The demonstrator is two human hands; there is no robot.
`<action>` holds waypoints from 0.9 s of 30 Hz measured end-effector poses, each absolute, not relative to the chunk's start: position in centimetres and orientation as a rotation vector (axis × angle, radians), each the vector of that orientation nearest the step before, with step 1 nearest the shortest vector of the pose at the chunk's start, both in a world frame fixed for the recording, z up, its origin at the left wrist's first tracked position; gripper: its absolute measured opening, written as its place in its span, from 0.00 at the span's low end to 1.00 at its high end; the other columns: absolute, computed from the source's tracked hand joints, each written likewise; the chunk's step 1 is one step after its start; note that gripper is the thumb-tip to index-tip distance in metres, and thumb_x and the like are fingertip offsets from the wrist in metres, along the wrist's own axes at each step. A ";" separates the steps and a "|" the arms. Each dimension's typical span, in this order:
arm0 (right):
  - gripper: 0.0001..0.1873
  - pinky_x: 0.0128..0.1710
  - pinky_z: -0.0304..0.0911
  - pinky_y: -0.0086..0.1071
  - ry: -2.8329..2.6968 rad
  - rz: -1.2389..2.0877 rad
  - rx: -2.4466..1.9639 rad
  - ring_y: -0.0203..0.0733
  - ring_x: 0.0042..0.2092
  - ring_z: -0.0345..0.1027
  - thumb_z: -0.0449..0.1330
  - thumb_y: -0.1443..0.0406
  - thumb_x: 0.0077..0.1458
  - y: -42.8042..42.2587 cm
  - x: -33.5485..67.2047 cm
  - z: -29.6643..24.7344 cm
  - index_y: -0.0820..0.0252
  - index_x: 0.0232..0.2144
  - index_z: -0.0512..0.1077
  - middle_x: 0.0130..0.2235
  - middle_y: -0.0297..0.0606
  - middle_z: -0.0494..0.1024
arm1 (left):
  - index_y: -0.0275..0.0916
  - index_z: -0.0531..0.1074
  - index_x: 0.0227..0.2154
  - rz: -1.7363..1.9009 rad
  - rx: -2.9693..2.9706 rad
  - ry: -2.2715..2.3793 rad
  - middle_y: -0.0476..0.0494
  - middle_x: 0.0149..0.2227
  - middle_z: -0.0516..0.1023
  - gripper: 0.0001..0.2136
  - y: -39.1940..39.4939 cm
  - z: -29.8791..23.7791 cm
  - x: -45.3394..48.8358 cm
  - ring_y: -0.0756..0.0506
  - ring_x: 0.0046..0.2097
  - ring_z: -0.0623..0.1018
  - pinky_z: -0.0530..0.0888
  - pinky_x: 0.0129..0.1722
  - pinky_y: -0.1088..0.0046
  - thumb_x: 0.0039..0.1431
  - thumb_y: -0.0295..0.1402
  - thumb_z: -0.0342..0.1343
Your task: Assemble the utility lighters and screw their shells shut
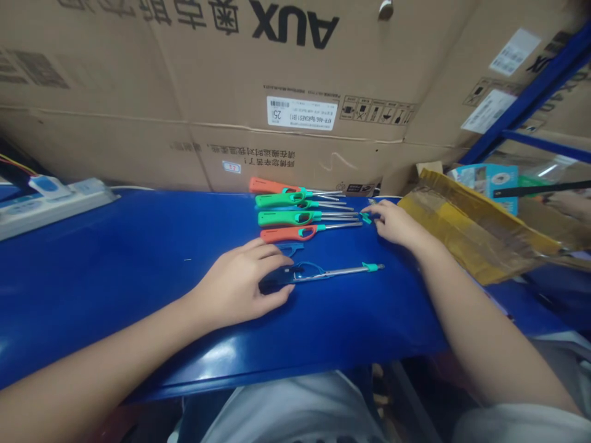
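My left hand (pixel 244 280) is closed around the dark blue handle half (pixel 272 280) of a long-nosed gas lighter, low over the table. Its metal tube (pixel 344 271) points right, with a turquoise collar (pixel 369 267) near the tip. A loose blue handle piece (pixel 290 248) lies just beyond those fingers. My right hand (pixel 399 224) is at the far side, index finger and thumb apart beside small green plastic parts (pixel 366 218). Several orange and green lighters lie in a row between the hands, among them a near orange lighter (pixel 286 234) and a green lighter (pixel 284 218).
A large cardboard box (pixel 184 141) stands along the back of the blue table (pixel 184 344). The white power strip (pixel 60 206) is at the left. On the right, an open taped carton (pixel 471 227) holds packaging, below a blue metal frame (pixel 530 92).
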State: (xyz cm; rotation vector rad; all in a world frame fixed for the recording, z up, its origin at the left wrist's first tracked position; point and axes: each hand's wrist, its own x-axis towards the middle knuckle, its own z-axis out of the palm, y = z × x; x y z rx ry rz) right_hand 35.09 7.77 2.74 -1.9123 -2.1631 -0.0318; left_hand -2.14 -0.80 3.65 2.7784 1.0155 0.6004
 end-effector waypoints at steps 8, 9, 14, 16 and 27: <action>0.12 0.42 0.65 0.35 -2.223 0.060 -1.928 0.44 0.37 0.70 0.59 0.73 0.50 7.7 35.6 2.5 0.60 0.37 0.78 0.41 0.46 0.78 | 0.42 0.77 0.50 0.572 2.813 0.979 0.41 0.48 0.81 0.15 -0.9 3.5 -2.1 0.40 0.50 0.77 0.77 0.48 0.62 0.64 0.40 0.55; 0.09 0.41 0.64 0.35 -2.208 0.069 -1.939 0.45 0.37 0.70 0.59 0.73 0.50 7.7 35.6 2.5 0.60 0.34 0.77 0.39 0.45 0.78 | 0.42 0.77 0.51 0.565 2.815 0.979 0.41 0.48 0.81 0.15 -0.9 3.5 -2.1 0.40 0.50 0.77 0.77 0.48 0.62 0.65 0.39 0.54; 0.10 0.36 0.62 0.36 -2.016 0.049 -1.961 0.44 0.33 0.68 0.57 0.73 0.51 7.3 34.3 3.1 0.60 0.36 0.74 0.35 0.44 0.78 | 0.41 0.77 0.51 0.576 2.825 0.981 0.42 0.48 0.81 0.15 -0.8 3.2 -2.2 0.41 0.50 0.78 0.77 0.48 0.62 0.68 0.37 0.52; 0.14 0.37 0.62 0.35 -1.956 0.045 -1.896 0.41 0.33 0.68 0.55 0.72 0.56 6.8 32.9 3.5 0.61 0.45 0.71 0.39 0.44 0.78 | 0.41 0.77 0.50 0.595 2.828 0.981 0.41 0.48 0.81 0.14 -0.7 3.1 -2.1 0.41 0.49 0.78 0.77 0.49 0.62 0.68 0.37 0.51; 0.12 0.35 0.57 0.29 -2.621 0.443 -1.172 0.37 0.35 0.69 0.58 0.68 0.61 2.5 27.3 4.4 0.57 0.47 0.73 0.37 0.36 0.79 | 0.42 0.79 0.47 0.642 2.726 1.048 0.43 0.46 0.83 0.12 0.1 2.2 -1.8 0.42 0.48 0.79 0.76 0.50 0.62 0.70 0.37 0.51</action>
